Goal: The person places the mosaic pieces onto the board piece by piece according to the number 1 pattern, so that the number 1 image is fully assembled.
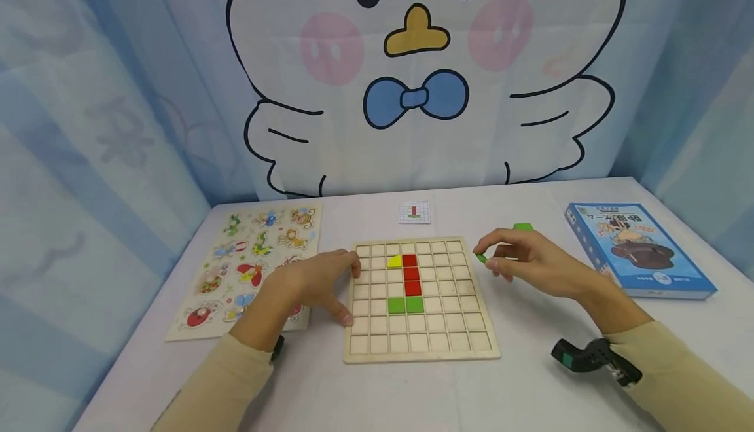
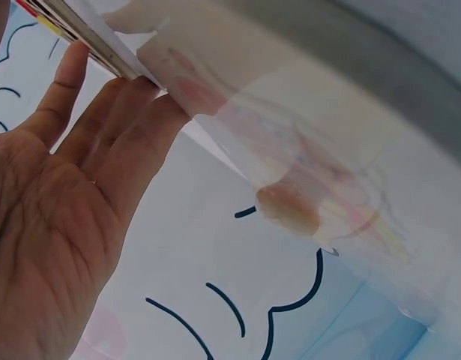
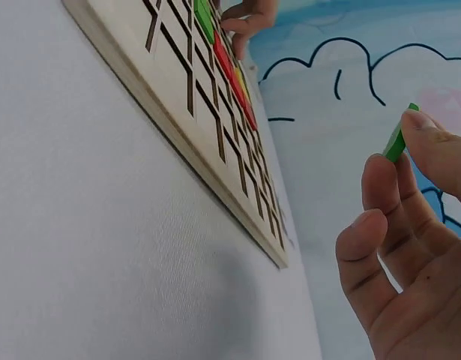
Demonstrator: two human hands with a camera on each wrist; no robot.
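A wooden grid board (image 1: 448, 342) lies flat on the table. Set in its cells are a yellow tile (image 1: 394, 262) with a slanted side, a column of red tiles (image 1: 412, 273), and two green tiles (image 1: 396, 305) side by side below. My left hand (image 1: 315, 283) rests at the board's left edge, fingers and thumb spread along it. Just right of the board, my right hand (image 1: 530, 263) pinches a small green tile (image 3: 397, 142) between thumb and fingertip, raised above the table in the right wrist view. Another green piece (image 1: 523, 226) shows partly behind that hand.
A small pattern card (image 1: 414, 212) with a printed grid lies beyond the board. To the left is a sheet of insect pictures (image 1: 203, 288), partly under my left forearm. A blue box (image 1: 645, 249) stands at the right. A printed curtain (image 1: 412, 157) hangs behind the table.
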